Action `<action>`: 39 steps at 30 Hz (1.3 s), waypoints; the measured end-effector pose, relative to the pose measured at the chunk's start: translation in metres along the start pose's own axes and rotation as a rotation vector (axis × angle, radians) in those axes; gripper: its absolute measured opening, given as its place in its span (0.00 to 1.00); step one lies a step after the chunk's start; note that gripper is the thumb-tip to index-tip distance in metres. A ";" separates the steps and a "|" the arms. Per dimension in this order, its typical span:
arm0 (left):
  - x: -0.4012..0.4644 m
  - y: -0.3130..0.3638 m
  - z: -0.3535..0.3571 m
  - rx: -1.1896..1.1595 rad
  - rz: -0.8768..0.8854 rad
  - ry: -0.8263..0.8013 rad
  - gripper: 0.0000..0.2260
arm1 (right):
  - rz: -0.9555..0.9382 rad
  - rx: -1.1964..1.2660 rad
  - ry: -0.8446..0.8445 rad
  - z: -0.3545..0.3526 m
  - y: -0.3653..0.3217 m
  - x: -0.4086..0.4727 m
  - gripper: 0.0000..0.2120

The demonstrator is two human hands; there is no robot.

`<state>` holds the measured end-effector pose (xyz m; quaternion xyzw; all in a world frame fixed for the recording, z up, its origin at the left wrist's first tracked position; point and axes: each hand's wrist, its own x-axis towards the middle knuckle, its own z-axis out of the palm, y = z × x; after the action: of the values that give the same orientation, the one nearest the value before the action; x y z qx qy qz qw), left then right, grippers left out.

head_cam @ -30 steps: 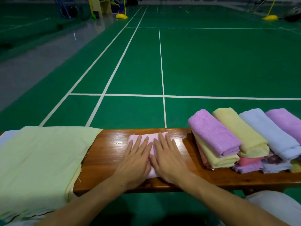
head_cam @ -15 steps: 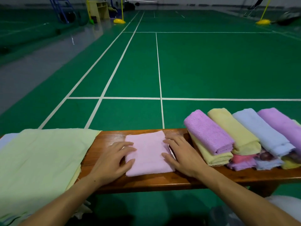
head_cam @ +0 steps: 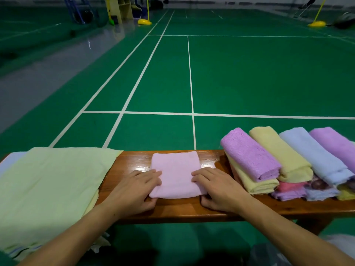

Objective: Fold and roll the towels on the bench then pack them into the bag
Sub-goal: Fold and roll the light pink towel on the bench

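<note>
A folded pink towel (head_cam: 175, 172) lies flat on the middle of the wooden bench (head_cam: 182, 210). My left hand (head_cam: 134, 191) holds its near left corner, bent fingers on top and thumb at the near edge. My right hand (head_cam: 221, 191) holds the near right corner the same way. To the right lie rolled towels, side by side: purple (head_cam: 249, 152), yellow (head_cam: 278, 150), pale blue (head_cam: 315, 156) and a second purple (head_cam: 334, 143). They rest on several folded towels (head_cam: 255, 184).
A large light green cloth (head_cam: 51, 185) covers the bench's left end and hangs over the front edge. Green court floor (head_cam: 249, 83) with white lines stretches beyond the bench. Yellow post bases (head_cam: 144, 21) stand far back.
My hands lay flat together on the towel's middle, slid apart to its sides, and now sit at its two near corners with fingers bent. The view has also tilted a little.
</note>
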<state>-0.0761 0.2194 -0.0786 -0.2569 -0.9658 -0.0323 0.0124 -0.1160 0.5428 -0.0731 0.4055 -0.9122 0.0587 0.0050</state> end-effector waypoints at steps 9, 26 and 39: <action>0.009 -0.004 -0.006 -0.334 -0.137 0.171 0.10 | 0.250 0.463 0.185 0.002 0.001 0.005 0.14; 0.044 -0.006 0.011 -0.426 -0.620 0.074 0.12 | 0.753 0.721 0.165 -0.006 -0.011 0.038 0.17; 0.037 0.033 0.011 0.138 -0.192 0.322 0.22 | 0.095 -0.051 0.299 0.017 -0.035 0.050 0.24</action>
<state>-0.0920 0.2667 -0.0865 -0.1535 -0.9714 -0.0075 0.1812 -0.1232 0.4809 -0.0838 0.3486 -0.9206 0.0955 0.1482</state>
